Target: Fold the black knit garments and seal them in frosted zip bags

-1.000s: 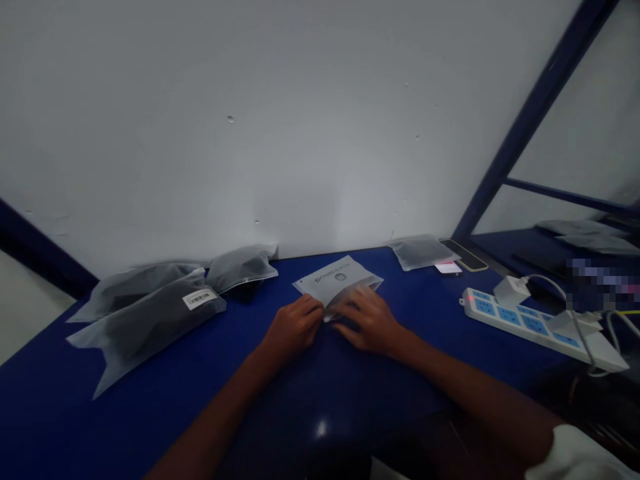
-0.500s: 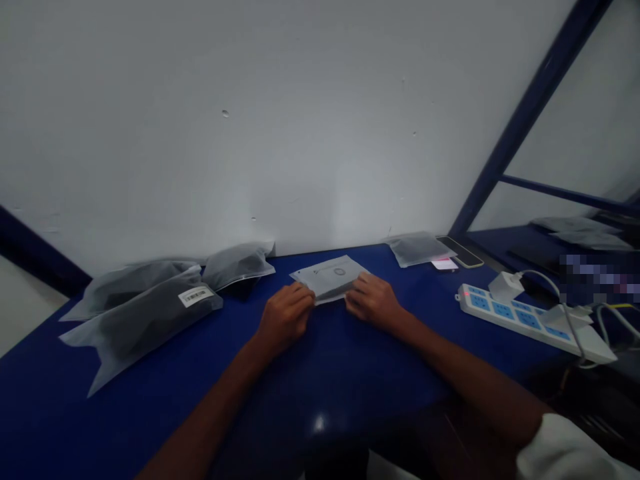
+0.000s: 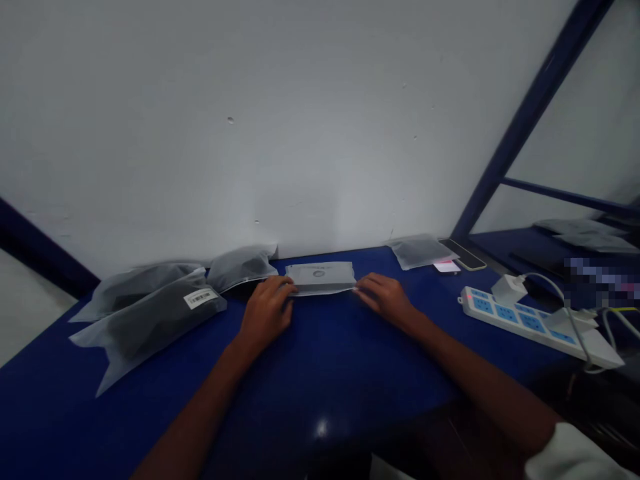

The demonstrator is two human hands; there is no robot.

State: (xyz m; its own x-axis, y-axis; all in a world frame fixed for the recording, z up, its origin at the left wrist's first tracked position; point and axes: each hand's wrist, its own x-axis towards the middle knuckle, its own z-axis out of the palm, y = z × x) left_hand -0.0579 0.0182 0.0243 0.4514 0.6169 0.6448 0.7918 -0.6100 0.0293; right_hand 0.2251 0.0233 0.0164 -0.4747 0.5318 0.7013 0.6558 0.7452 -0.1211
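Note:
A small frosted plastic bag [image 3: 320,275] with a round printed mark lies on the blue table, its long near edge facing me. At the bag's left near corner, my left hand [image 3: 267,307] is closed with bent fingers on the edge. My right hand [image 3: 387,300] pinches the right near corner between fingertips and thumb. Part of the left end is hidden under my left fingers. What the bag contains cannot be made out.
On the left lie frosted bags with dark contents, one carrying a barcode label [image 3: 200,298]. Another frosted bag [image 3: 420,251] lies back right beside a phone [image 3: 465,255]. A power strip [image 3: 525,320] with chargers and cables sits at right. A white wall [image 3: 320,133] stands behind.
The bag has turned from slanted to square with me and lies flatter. My left hand has shifted left and my right hand slightly right, with its fingers straighter.

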